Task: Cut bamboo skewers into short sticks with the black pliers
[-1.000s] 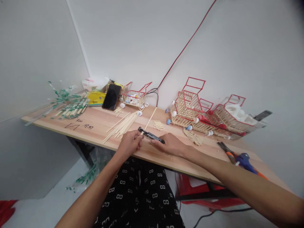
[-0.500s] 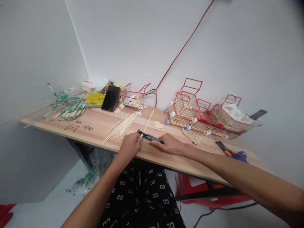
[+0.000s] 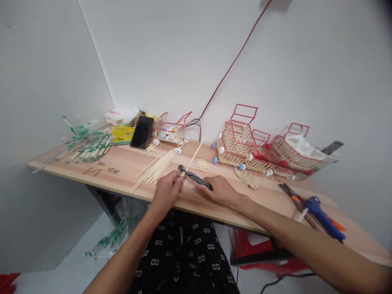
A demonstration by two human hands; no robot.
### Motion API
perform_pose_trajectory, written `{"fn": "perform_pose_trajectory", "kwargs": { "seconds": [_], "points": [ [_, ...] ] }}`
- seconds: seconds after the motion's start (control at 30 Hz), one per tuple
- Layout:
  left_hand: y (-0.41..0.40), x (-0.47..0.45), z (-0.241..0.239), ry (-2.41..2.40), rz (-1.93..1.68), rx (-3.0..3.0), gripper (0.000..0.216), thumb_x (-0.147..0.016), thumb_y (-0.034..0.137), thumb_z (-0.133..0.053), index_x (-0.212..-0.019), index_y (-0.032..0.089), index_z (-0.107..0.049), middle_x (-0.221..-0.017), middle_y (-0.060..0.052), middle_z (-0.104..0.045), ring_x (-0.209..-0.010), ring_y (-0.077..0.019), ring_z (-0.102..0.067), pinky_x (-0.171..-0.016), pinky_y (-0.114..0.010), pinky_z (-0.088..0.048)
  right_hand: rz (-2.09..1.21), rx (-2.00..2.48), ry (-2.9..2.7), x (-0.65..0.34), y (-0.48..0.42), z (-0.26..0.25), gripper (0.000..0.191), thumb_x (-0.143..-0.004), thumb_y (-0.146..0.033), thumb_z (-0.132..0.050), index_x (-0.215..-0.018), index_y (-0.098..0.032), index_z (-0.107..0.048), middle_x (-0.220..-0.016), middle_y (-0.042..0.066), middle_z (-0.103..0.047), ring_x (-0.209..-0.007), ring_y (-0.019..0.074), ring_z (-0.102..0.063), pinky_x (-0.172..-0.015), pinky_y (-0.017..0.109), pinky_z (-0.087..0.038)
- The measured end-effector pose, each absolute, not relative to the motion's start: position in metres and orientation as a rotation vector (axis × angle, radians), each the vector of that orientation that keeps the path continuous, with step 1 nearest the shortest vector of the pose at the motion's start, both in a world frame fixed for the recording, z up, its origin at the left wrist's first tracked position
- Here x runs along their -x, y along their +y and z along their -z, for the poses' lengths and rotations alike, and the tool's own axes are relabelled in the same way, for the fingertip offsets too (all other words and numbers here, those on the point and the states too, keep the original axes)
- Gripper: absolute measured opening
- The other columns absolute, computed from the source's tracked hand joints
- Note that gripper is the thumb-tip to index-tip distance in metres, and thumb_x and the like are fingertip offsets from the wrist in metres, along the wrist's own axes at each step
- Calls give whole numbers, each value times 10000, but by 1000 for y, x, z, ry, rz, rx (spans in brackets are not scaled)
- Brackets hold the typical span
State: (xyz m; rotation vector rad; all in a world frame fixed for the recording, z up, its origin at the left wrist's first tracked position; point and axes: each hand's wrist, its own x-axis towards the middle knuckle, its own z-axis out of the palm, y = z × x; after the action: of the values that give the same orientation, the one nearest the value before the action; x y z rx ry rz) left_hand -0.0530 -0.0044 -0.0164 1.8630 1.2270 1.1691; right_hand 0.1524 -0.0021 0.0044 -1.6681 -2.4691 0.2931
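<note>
My left hand (image 3: 168, 188) is closed near the front edge of the table, pinching the lower end of a thin wooden stick (image 3: 196, 153). The stick slants up and away to the right. In my right hand (image 3: 221, 191) is a dark plier-like tool (image 3: 196, 178), its head at the stick just above my left fingertips. Whether its jaws touch the stick I cannot tell. Left of the stick lies a loose fan of long wooden sticks (image 3: 157, 168). A small group of short cut sticks (image 3: 202, 165) rests to its right.
Model carts of sticks (image 3: 235, 141) with red handles stand along the wall, near a small cart (image 3: 170, 132) and a phone (image 3: 141, 132). Bagged sticks (image 3: 93, 147) lie at left. A blue glue gun (image 3: 324, 218) and orange-handled pliers (image 3: 295, 201) are under and beyond my right forearm.
The tool has tilted slightly, its handle end lower, and the stick leans a little more to the right. My right forearm has lowered, uncovering more of the glue gun.
</note>
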Motion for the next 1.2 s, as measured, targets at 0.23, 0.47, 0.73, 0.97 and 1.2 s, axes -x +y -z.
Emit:
{"fn": "perform_pose_trajectory", "kwargs": {
  "seconds": [0.23, 0.47, 0.73, 0.97, 1.2],
  "points": [
    [5, 51, -7, 1111, -1154, -2083, 262, -898, 244, -423, -640, 196, -441, -584, 34, -473, -589, -124, -473, -622, -234, -324, -382, 1700, -2212, -156, -15, -8, 463, -858, -593, -495, -967, -165, -634, -880, 90, -684, -800, 227, -598, -715, 291, -384],
    [-2, 36, -13, 1070, -1110, -2155, 253, -895, 215, -429, -642, 196, -438, -575, 41, -461, -565, -122, -446, -600, -239, -306, -705, 1492, -2175, -178, -30, -12, 386, -883, -510, -496, -1017, -170, -624, -881, 52, -671, -782, 208, -593, -720, 305, -424],
    [-18, 20, -7, 1060, -1110, -2076, 250, -895, 192, -437, -645, 192, -451, -561, 57, -461, -541, -104, -445, -588, -224, -307, -718, 1533, -2167, -185, -58, -26, 426, -830, -411, -614, -1189, -192, -543, -1058, 76, -652, -874, 217, -594, -785, 338, -450],
    [-29, 14, -5, 1121, -1148, -2044, 238, -919, 217, -435, -693, 189, -504, -581, 58, -485, -554, -98, -466, -595, -215, -312, -694, 1575, -2056, -192, -79, -19, 613, -760, -405, -697, -1292, -199, -470, -1244, 107, -579, -1077, 266, -556, -937, 414, -427],
    [-35, 13, 7, 1052, -1219, -2044, 229, -932, 220, -420, -748, 183, -552, -631, 39, -506, -597, -104, -471, -610, -209, -334, -377, 1583, -1939, -188, -83, 14, 366, -822, -232, -566, -1176, -192, -481, -1115, 109, -592, -1011, 257, -561, -888, 419, -452]
  ]
}}
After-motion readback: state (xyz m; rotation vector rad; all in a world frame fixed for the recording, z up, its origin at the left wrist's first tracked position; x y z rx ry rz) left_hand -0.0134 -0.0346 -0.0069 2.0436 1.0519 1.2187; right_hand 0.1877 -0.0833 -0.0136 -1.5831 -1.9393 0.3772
